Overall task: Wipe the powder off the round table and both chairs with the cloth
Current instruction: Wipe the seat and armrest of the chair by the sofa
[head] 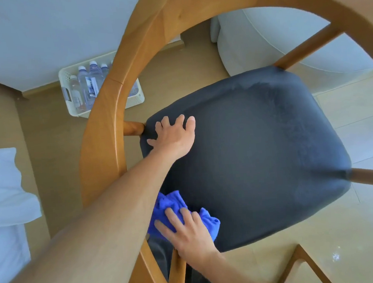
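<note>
- Two hands are seen on the dark chair seat point(259, 158)
- Left hand point(174, 137) is laid flat with fingers spread near the back-left corner, nothing gripped
- Blue cloth point(163, 204) is pressed down under the straight fingers of the right hand point(187, 229) at the near edge
- Pale powder point(289, 116) is left along the far and right rim, away from the cloth, so the right hand is judged nearer for that sweep
</note>
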A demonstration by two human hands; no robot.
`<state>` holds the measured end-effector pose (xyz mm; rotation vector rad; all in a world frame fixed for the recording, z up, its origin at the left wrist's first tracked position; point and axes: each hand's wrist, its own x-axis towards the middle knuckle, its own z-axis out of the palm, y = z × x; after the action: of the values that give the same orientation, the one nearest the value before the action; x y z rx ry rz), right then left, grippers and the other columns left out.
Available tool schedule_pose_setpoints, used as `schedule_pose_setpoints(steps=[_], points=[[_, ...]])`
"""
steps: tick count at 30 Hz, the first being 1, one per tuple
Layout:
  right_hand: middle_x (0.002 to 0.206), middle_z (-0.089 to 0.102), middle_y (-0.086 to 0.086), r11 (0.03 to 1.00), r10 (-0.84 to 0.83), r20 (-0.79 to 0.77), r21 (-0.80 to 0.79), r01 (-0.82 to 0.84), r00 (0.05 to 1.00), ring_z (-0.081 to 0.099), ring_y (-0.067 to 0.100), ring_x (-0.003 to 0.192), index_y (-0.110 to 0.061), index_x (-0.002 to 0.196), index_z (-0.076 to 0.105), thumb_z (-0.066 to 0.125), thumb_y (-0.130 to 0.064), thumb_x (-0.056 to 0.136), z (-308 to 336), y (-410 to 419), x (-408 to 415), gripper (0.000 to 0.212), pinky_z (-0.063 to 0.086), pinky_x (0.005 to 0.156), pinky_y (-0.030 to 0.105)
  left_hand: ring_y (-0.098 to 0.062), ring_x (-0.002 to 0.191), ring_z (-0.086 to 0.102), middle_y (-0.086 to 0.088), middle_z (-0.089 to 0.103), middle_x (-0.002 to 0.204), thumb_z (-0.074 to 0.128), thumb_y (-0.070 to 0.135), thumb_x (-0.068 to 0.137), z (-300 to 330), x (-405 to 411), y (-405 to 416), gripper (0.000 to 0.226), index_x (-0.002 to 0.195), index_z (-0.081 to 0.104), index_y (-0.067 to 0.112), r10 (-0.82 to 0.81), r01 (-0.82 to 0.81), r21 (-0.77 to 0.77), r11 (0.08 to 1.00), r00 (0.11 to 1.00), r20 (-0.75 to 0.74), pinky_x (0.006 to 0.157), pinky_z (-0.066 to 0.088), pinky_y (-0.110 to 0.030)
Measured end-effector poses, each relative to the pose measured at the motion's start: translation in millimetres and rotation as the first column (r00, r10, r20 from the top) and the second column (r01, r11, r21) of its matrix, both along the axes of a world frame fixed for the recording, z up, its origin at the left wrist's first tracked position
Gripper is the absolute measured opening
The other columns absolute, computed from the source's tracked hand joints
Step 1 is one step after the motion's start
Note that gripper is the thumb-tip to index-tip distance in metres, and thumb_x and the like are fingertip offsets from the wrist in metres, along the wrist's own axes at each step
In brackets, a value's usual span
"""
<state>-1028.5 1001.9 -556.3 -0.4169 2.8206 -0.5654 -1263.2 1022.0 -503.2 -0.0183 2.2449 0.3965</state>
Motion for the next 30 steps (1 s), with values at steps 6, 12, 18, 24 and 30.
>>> schedule_pose_setpoints(steps=[6, 12, 18, 24, 30], points=[[0.120, 0.047, 0.000, 0.937, 0.348, -0.044, 0.048, -0.345, 0.937, 0.056, 0.020, 0.081, -0.036, 0.118, 0.052, 0.080, -0.027, 0.060, -11.5, 51.7, 44.8, 0.066, 0.050, 0.067, 0.031, -0.025, 0.145, -0.014, -0.003, -0.012, 0.159, 0.017, 0.052, 0.098, -3.4, 14.8, -3.1, 0.055, 0.150, 0.007, 0.037, -0.293, 0.291, -0.040, 0.956, 0.955, -0.040, 0.114, 0.010, -0.059], [0.121, 0.048, 0.001, 0.952, 0.290, -0.225, 0.169, -0.255, 0.930, 0.056, 0.027, 0.083, -0.036, 0.114, 0.053, 0.057, -0.001, 0.065, -9.1, 155.3, 27.0, 0.059, 0.053, 0.064, 0.038, -0.031, 0.144, -0.018, -0.009, -0.021, 0.157, 0.033, 0.051, 0.097, -22.4, 21.3, -7.9, 0.064, 0.151, 0.003, 0.033, -0.465, 0.458, -0.098, 0.884, 0.882, -0.076, 0.113, 0.015, -0.059], [0.130, 0.044, 0.010, 0.909, -0.289, -0.190, 0.254, 0.331, 0.938, 0.048, 0.039, 0.092, -0.029, 0.128, 0.046, 0.078, 0.008, 0.057, 4.1, 303.0, -49.5, 0.086, 0.052, 0.068, 0.051, -0.038, 0.140, -0.026, -0.015, -0.032, 0.152, 0.038, 0.058, 0.092, -38.3, 43.2, -10.7, 0.081, 0.148, -0.014, 0.032, -0.518, 0.492, -0.167, 0.855, 0.829, -0.210, 0.111, 0.010, -0.063], [0.143, 0.034, 0.017, 0.256, -0.961, -0.094, 0.047, 0.966, 0.259, 0.041, 0.046, 0.118, -0.022, 0.143, 0.037, 0.048, -0.010, 0.089, 2.5, 292.4, -175.5, 0.056, 0.036, 0.098, 0.048, -0.044, 0.144, 0.004, -0.023, 0.003, 0.157, 0.060, 0.062, 0.077, -39.7, 93.1, -14.7, 0.090, 0.149, 0.017, 0.030, -0.509, 0.487, -0.152, 0.860, 0.803, -0.309, 0.101, 0.024, -0.072], [0.131, 0.050, 0.015, 0.696, -0.712, -0.155, -0.021, 0.718, 0.685, 0.050, 0.040, 0.092, -0.017, 0.123, 0.057, 0.060, -0.002, 0.073, -7.9, 116.8, -242.4, 0.052, 0.048, 0.064, 0.041, -0.044, 0.137, 0.030, -0.024, 0.036, 0.147, 0.075, 0.051, 0.066, -43.8, 108.6, -17.7, 0.084, 0.139, 0.045, 0.022, -0.495, 0.480, -0.132, 0.867, 0.805, -0.327, 0.093, 0.035, -0.070]])
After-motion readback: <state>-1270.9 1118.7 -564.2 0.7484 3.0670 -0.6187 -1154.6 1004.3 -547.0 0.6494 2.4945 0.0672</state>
